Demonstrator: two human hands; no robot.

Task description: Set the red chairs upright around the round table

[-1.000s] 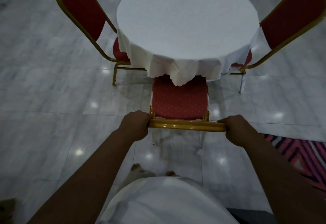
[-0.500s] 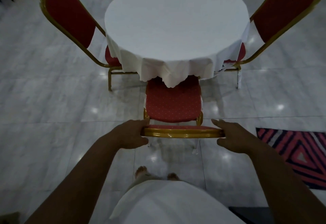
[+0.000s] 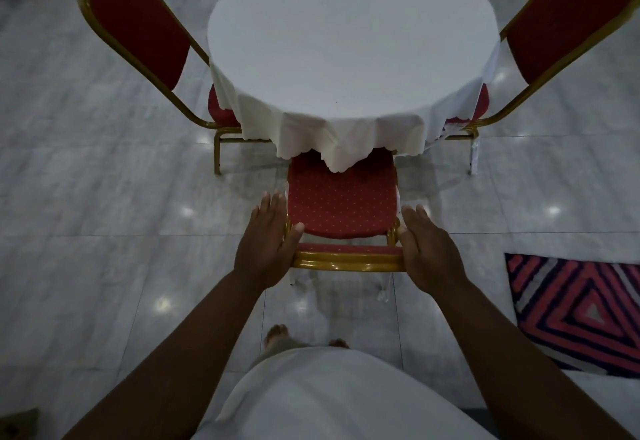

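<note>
Hands flank the near chair (image 3: 341, 209), which stands upright with its seat partly under the table (image 3: 349, 41). Left hand (image 3: 268, 244) and right hand (image 3: 431, 251) lie flat, fingers extended, against the gold backrest's ends. Two more chairs stand upright beside the table.

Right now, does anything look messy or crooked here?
Not much. The three red chairs stand upright at the round table. Only the striped rug looks odd, lying skewed to the floor tiles.
</note>
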